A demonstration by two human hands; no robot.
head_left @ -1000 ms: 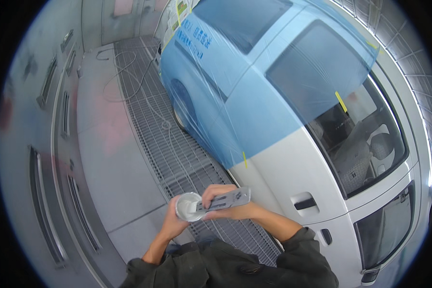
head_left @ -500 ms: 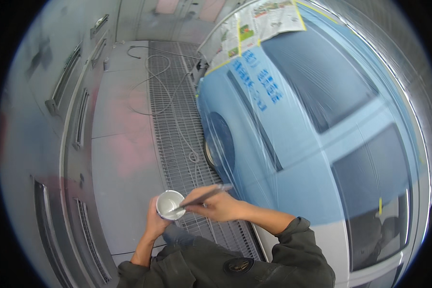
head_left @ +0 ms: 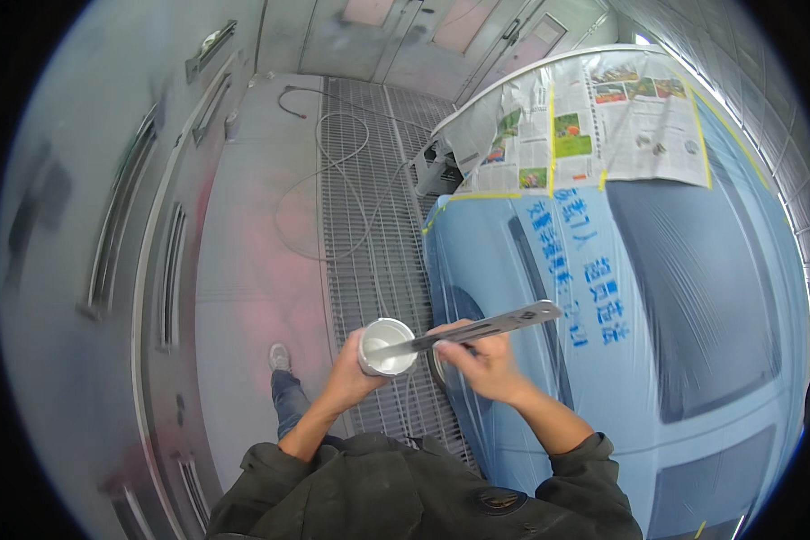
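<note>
My left hand is wrapped round the side of a white cup with pale, whitish liquid in it. A flat grey metal mixing stick is pinched in my right hand. Its lower end dips into the cup, and the upper end, with a small hole, slants up to the right. Both hands are in front of my body, above the floor grating. The fingers behind the cup are partly hidden.
At the right stands a vehicle under clear blue-tinted film, with newspaper taped over its far end. A thin hose loops across the metal grating. On the left rises a grey wall with slotted vents.
The view has swung, and more of the newspaper shows. Cup and stick have shifted right and slightly up in the picture. The stick now shows its broad face; both hands keep their hold.
</note>
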